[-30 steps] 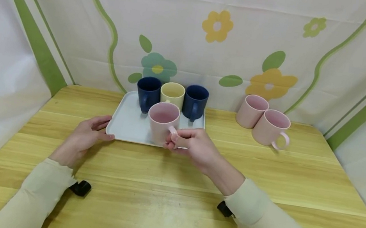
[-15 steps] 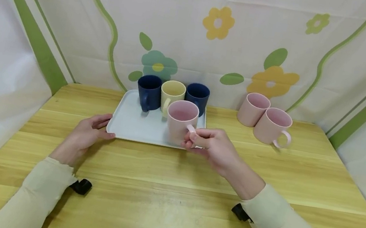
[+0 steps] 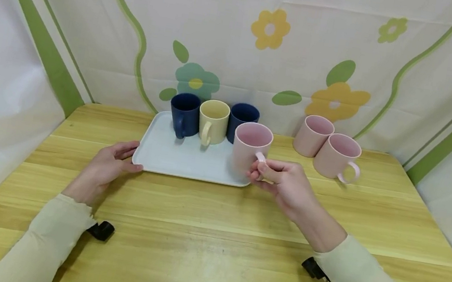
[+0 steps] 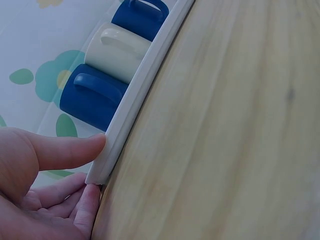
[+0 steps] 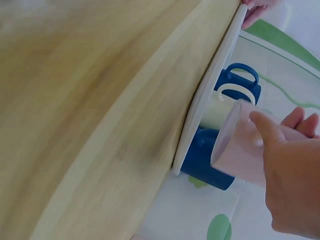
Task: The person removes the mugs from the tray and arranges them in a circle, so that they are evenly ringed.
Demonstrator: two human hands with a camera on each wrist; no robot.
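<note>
My right hand [image 3: 285,184] grips the handle of a pink mug [image 3: 245,152], holding it upright over the right end of a white tray [image 3: 183,161]. In the right wrist view the underside of this mug [image 5: 240,145] shows, lifted off the tray. My left hand [image 3: 103,169] holds the tray's front left corner, thumb on the rim and fingers at the side, as the left wrist view shows. Along the tray's back stand a blue mug [image 3: 186,115], a yellow mug [image 3: 214,122] and a second blue mug [image 3: 235,123], which the pink one partly hides.
Two more pink mugs stand together at the back right of the wooden table [image 3: 193,243]: one [image 3: 311,141] behind, the other [image 3: 330,159] with its handle to the right. A flower-printed curtain [image 3: 241,41] closes off the back.
My right hand has carried the pink mug rightward along the tray, uncovering the yellow mug and partly covering the right blue one. The left hand stays at the tray's corner.
</note>
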